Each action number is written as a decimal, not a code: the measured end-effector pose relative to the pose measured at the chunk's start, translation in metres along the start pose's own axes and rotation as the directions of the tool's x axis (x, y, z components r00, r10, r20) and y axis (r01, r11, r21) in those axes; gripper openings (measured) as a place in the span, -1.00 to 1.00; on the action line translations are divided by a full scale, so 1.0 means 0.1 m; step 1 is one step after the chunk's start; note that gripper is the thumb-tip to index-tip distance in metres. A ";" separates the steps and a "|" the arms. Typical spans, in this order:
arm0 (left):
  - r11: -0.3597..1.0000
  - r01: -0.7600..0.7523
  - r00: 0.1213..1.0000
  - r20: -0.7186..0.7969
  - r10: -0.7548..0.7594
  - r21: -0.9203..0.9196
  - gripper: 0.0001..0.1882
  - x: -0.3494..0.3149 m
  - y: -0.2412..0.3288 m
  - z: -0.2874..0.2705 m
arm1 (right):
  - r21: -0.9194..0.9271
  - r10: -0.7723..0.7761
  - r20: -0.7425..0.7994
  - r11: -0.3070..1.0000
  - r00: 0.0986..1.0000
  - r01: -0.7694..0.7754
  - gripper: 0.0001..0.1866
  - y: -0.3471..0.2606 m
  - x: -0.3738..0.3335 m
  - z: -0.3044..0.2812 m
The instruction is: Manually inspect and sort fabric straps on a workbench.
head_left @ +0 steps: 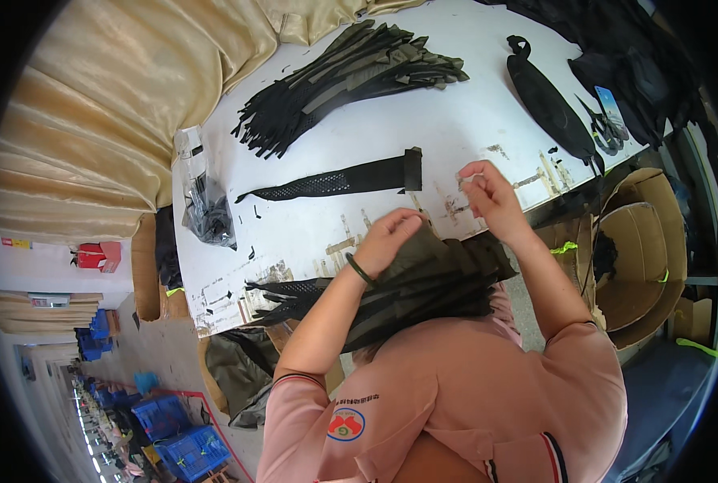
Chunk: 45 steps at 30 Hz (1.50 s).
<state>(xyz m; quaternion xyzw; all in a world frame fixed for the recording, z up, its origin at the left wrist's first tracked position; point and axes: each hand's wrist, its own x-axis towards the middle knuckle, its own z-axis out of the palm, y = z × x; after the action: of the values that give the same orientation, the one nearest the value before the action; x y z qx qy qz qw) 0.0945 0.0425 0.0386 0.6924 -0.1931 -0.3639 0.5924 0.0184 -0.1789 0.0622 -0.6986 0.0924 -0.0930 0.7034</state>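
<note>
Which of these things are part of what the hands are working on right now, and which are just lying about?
In hand:
left hand on the strap bundle in the lap
right hand pinching something small, too small to tell
single mesh strap on the table

Lying about:
far strap pile
plastic bag
black pouch
scissors
cardboard boxes

We see a brightly and evenly lit scene, with diffuse light from above that leaves only soft, short shadows under the dark strap [339,181] on the white table [455,121], whose surface is nearly washed out toward the top. The fisheye lens bends the table edges and squeezes the aisle at lower left, and a black vignette rings the frame. Our centre is sharp, while the rim goes softer and the right hand [487,193] shows slight blur.
</note>
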 end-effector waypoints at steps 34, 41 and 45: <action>0.924 -0.133 0.989 -0.009 0.146 0.357 -0.81 0.14 0.06 -0.13 | -0.660 -0.390 0.247 0.602 0.887 0.448 -0.74 0.38 0.00 0.38; 0.775 -0.345 0.928 0.069 0.365 0.529 -0.83 0.04 0.19 0.00 | -0.778 -0.485 0.290 0.382 0.825 0.499 -0.84 0.09 0.05 0.36; 0.618 -0.515 0.824 0.145 0.547 0.594 -0.84 -0.07 0.28 0.07 | -0.736 -0.581 0.122 0.491 0.805 0.465 -0.80 0.18 0.13 0.34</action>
<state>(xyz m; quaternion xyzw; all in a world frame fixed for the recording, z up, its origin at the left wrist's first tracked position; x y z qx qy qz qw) 0.0894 0.0361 0.0672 0.7655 -0.4805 -0.0726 0.4218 0.0396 -0.1496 0.0445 -0.9058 -0.0451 -0.3065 0.2892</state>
